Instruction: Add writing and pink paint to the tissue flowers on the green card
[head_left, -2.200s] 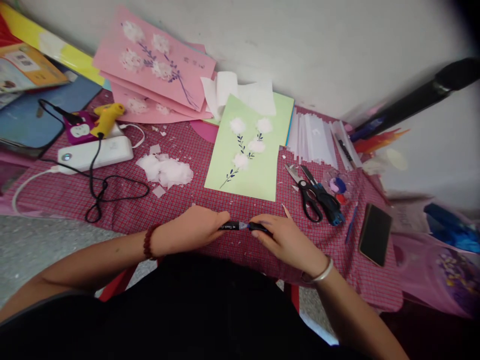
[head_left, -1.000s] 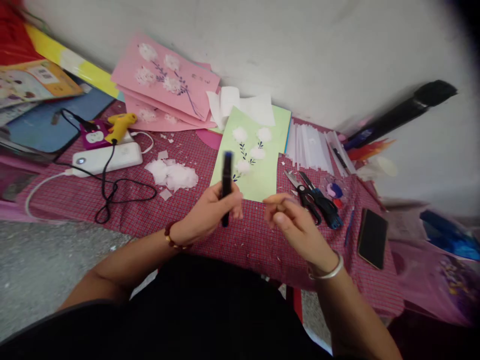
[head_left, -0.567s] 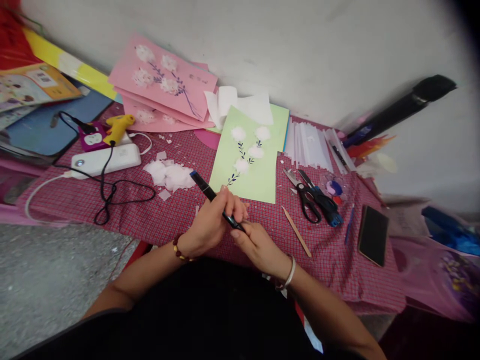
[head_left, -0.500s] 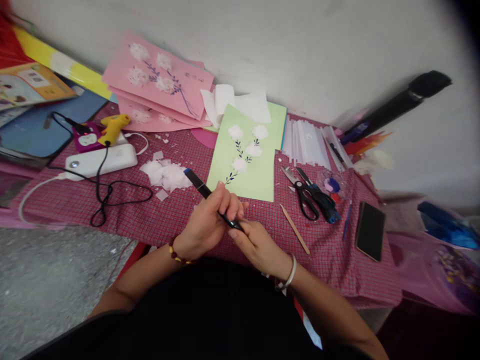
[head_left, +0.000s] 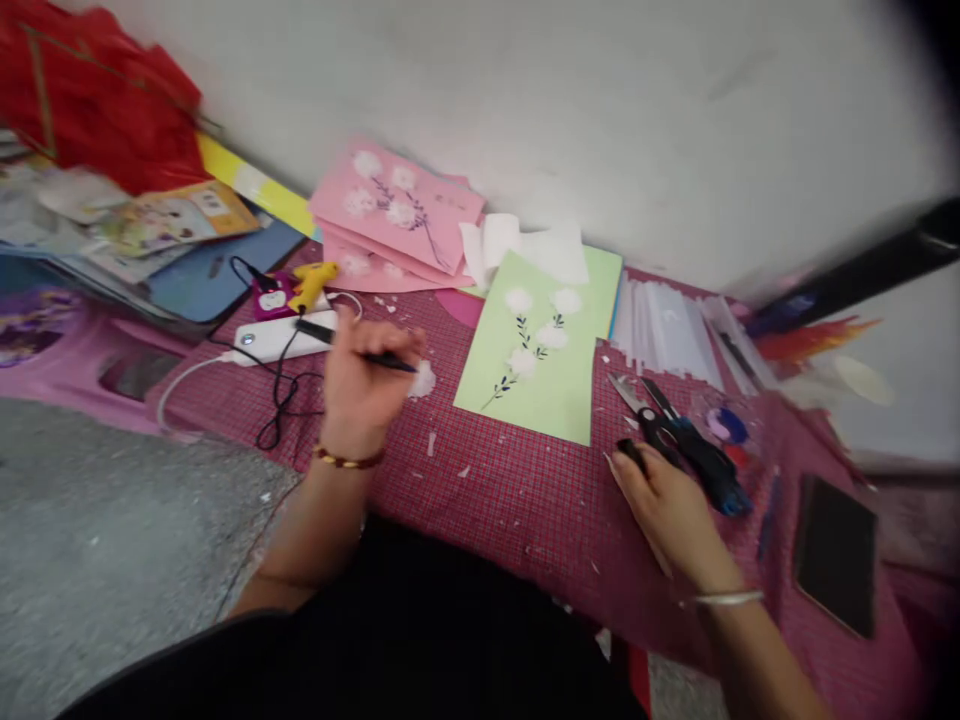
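Observation:
My left hand (head_left: 364, 385) is raised over the left part of the table, its fingers closed around a black pen (head_left: 388, 360) whose tip points right. White paper petals (head_left: 422, 380) lie partly hidden behind it. Over on the right, my right hand (head_left: 671, 515) grips a short black piece that looks like the pen cap (head_left: 632, 455). A wooden stick (head_left: 655, 548) shows beside and under that hand, close to the black scissors (head_left: 654, 428). Between the hands lies a green sheet (head_left: 480, 375) with white paper flowers and painted dark stems.
Pink sheets with flowers (head_left: 442, 225) and a tissue roll (head_left: 499, 240) are at the back. A yellow glue gun (head_left: 311, 285) and white power strip (head_left: 285, 340) with cables lie left. Clear glue sticks (head_left: 667, 330), a utility knife (head_left: 709, 465) and a phone (head_left: 836, 555) lie right.
My hands have parted: the left moved left and up with the pen, the right moved right with the short black piece. The view has shifted left.

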